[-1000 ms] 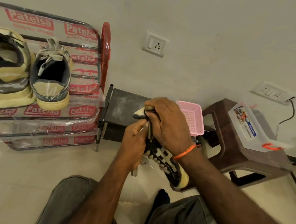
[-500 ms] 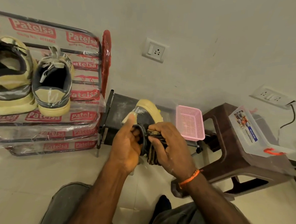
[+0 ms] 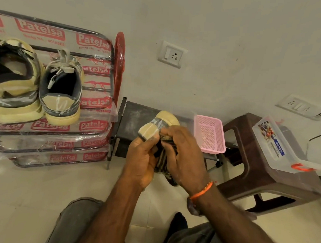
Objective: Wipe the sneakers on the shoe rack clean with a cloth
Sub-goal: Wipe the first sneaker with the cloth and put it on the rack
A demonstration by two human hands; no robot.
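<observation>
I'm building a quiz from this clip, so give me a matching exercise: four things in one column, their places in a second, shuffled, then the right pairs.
Things:
1. pink basket
2. clear plastic box
3. sneaker being wiped
4. grey sneaker with pale laces

Places:
A. on the brown stool
B. held in both hands
C. on the shoe rack
D. on the low dark stand

Pairs: 1-D, 2-A, 3-B, 4-C
</observation>
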